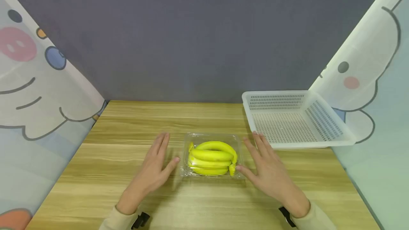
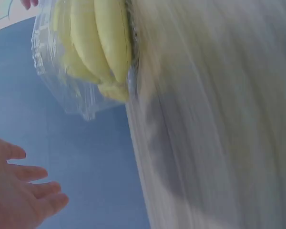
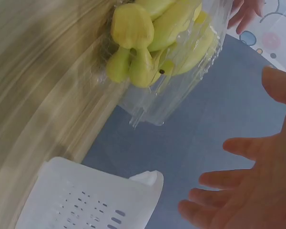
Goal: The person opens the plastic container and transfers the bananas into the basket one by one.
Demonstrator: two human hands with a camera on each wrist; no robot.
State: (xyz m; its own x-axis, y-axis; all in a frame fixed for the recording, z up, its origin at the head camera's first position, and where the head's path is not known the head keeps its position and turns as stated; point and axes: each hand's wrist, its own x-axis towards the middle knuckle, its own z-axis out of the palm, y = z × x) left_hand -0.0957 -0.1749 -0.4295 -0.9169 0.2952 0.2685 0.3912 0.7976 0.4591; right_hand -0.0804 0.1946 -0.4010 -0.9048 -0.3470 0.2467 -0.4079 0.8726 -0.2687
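Observation:
A clear plastic clamshell box (image 1: 198, 137) sits on the wooden table between my two hands, its lid down over several yellow bananas (image 1: 212, 155). To its left is my left hand (image 1: 153, 168), fingers straight and holding nothing, thumb pointing toward the box's near left corner. My right hand (image 1: 266, 169) spreads its straight fingers on the other side, the thumb tip right at the box's right edge. From the right wrist view, the banana stems (image 3: 133, 36) show through the box's end wall, and that hand (image 3: 248, 181) has a gap between it and the box.
A white perforated plastic basket (image 1: 319, 143) stands at the back right of the wooden table (image 1: 127, 123), close beyond my right fingertips. A grey panel (image 1: 179, 38) rises behind the table. Cartoon-printed panels (image 1: 364, 63) flank both sides.

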